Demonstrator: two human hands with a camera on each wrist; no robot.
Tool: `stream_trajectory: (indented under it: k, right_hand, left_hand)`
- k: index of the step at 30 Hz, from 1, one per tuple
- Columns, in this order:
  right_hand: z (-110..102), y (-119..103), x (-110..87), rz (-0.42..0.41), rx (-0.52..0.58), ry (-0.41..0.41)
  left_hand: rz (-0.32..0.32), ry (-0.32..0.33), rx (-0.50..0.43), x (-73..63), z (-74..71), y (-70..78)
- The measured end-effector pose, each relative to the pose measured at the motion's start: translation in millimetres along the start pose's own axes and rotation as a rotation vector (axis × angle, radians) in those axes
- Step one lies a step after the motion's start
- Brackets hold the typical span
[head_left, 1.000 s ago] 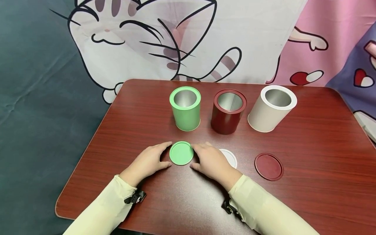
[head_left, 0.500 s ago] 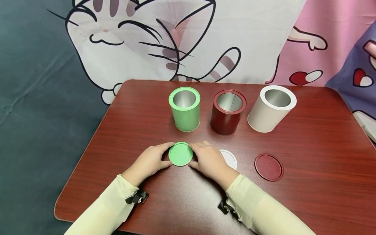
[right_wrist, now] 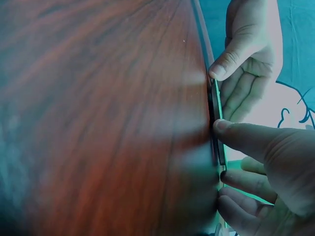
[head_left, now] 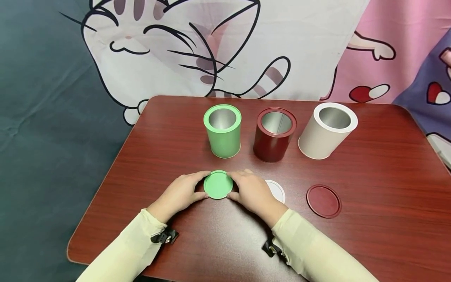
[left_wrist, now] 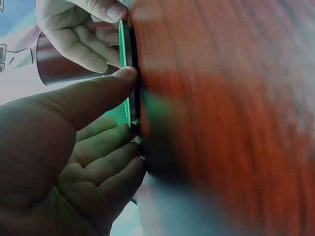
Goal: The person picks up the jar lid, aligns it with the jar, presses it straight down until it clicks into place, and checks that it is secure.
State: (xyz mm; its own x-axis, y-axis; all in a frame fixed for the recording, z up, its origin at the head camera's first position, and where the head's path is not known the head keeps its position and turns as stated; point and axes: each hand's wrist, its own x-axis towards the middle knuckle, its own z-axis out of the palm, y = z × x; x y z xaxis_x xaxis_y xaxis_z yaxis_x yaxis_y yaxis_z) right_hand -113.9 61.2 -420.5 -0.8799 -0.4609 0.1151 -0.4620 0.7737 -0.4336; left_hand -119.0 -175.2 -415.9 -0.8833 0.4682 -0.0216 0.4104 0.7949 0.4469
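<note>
A person's left hand (head_left: 177, 196) and right hand (head_left: 254, 194), each parted only enough to take in a stretch of rim, pinch a green lid (head_left: 218, 184) from opposite sides, thumbs along the near edge and fingers toward the far one. The lid is at the middle of a reddish-brown table (head_left: 218, 243), well in from the near edge, with a strip of wood between it and the upright green tin (head_left: 224, 143) beyond. A white lid (head_left: 277, 190), partly hidden, sits just beside the right hand; a dark red lid (head_left: 323, 201) lies farther right. The green lid is round and flat with a raised rim, its plain face turned up.
</note>
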Motion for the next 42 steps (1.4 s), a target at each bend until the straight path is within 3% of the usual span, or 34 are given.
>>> stream_trajectory:
  k: [14, 42]
  right_hand:
    - [-5.3, 7.4, -0.6, 0.016, 0.112, -0.015]
    - [-12.9, 13.9, -1.9, 0.012, 0.216, -0.001]
  left_hand:
    - [-0.003, 0.002, -0.076, 0.5, 1.4, -2.8]
    - [-0.009, 0.042, -0.161, -1.8, -1.8, 1.8]
